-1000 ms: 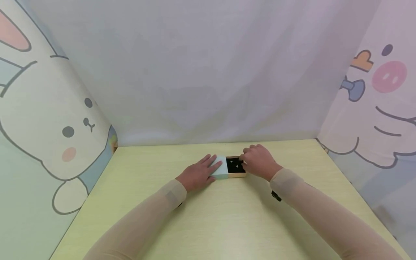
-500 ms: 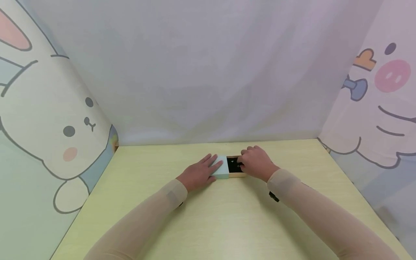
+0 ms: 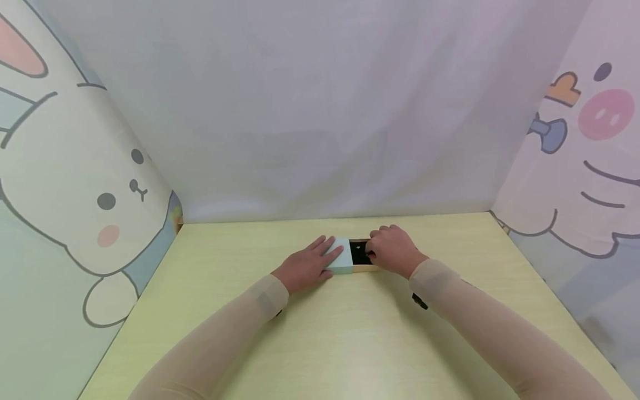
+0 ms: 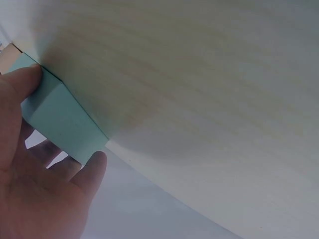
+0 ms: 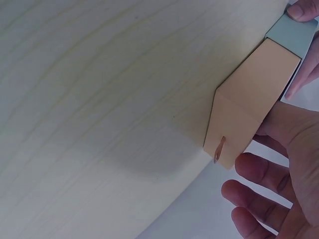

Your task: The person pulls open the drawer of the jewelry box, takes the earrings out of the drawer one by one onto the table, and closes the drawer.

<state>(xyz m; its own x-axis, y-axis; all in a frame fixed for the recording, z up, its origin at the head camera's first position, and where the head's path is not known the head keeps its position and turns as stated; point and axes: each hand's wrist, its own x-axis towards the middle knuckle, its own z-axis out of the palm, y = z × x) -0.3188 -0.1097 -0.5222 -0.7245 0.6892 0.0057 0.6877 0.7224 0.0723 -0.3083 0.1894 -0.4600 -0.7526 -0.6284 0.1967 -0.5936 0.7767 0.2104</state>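
A small drawer-style jewelry box lies near the back of the table, with a pale blue sleeve (image 3: 345, 268) and a peach drawer (image 5: 261, 74) pulled out to the right. Black padding (image 3: 358, 256) lines the drawer. One tiny silvery star-shaped piece (image 3: 358, 247) shows on it. My left hand (image 3: 304, 268) rests over the sleeve, fingers spread and straight, thumb against its front side (image 4: 67, 117). My right hand (image 3: 396, 250) reaches over the drawer's right part, thumb and forefinger inside it, other fingers loosely bent outside. Whatever lies at those fingertips is hidden.
The pale wooden table (image 3: 320, 333) extends toward me and to both sides. A plain light curtain (image 3: 325, 111) hangs behind its back edge. Cartoon-printed cloths flank it left and right. A small ribbon loop (image 5: 220, 149) sticks out of the drawer's end.
My right hand has moved slightly left, farther over the drawer. Two star pieces showed before; one shows now, the other being covered by the fingers. My left hand stays in place.
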